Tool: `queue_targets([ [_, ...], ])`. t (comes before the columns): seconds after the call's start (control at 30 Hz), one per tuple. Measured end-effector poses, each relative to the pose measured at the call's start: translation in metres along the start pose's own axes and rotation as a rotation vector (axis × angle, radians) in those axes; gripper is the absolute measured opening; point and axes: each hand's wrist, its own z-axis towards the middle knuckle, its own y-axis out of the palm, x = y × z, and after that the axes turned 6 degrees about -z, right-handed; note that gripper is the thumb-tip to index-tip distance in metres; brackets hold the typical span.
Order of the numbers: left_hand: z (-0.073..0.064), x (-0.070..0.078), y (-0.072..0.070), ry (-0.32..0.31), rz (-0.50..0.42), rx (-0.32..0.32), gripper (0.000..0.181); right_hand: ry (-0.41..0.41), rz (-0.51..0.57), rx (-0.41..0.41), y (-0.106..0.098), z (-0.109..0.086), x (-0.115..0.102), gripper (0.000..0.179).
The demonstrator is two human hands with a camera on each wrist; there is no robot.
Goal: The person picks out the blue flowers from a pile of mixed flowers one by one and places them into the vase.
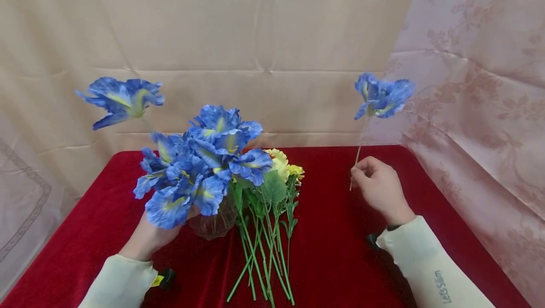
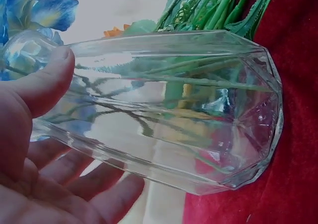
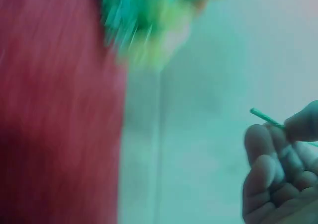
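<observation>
A clear faceted glass vase (image 2: 198,114) stands left of centre with several blue iris-like flowers (image 1: 187,171) fanning out of its top. My left hand (image 1: 159,237) grips the vase near its neck, thumb on one side and fingers on the other, as the left wrist view shows; the blooms partly cover this hand in the head view. Stems show through the glass. On the right, my right hand (image 1: 379,185) pinches the lower stem of a single blue flower (image 1: 383,95) between thumb and fingers. That bloom points up, and a short stem end (image 3: 266,117) sticks out past the fingertips.
Beside the vase lies a bunch of green stems (image 1: 268,251) with leaves and yellow flowers (image 1: 281,163). A red velvet cloth (image 1: 332,260) covers the table. Behind hangs a beige curtain (image 1: 319,38), and a pinkish patterned curtain (image 1: 481,76) hangs at the right.
</observation>
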Motion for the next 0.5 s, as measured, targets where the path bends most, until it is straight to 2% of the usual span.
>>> queue_targets([
  [0.1, -0.004, 0.005, 0.002, -0.044, 0.027, -0.045, 0.057, -0.179, 0.056, 0.078, 0.013, -0.011, -0.036, 0.008],
  [0.17, -0.011, 0.013, 0.005, -0.116, 0.078, -0.092, 0.059, -0.314, 0.093, 0.097, 0.022, -0.018, -0.058, 0.011],
  [0.27, -0.021, 0.028, 0.009, -0.199, 0.188, -0.207, 0.067, -0.484, 0.149, 0.069, 0.034, -0.028, -0.087, 0.016],
  [0.33, -0.025, 0.039, 0.012, -0.226, 0.279, -0.307, 0.058, -0.563, 0.204, 0.013, 0.042, -0.034, -0.103, 0.016],
  [0.37, -0.026, 0.046, 0.013, -0.231, 0.302, -0.350, 0.053, -0.591, 0.226, -0.017, 0.046, -0.036, -0.110, 0.016],
  [0.43, -0.027, 0.057, 0.015, -0.187, 0.287, -0.402, 0.040, -0.634, 0.257, -0.078, 0.056, -0.041, -0.122, 0.014],
  [0.47, -0.027, 0.062, 0.016, -0.160, 0.253, -0.391, 0.032, -0.650, 0.267, -0.109, 0.061, -0.044, -0.127, 0.014],
  [0.5, -0.027, 0.068, 0.018, -0.121, 0.190, -0.343, 0.024, -0.674, 0.265, -0.129, 0.067, -0.046, -0.132, 0.012],
])
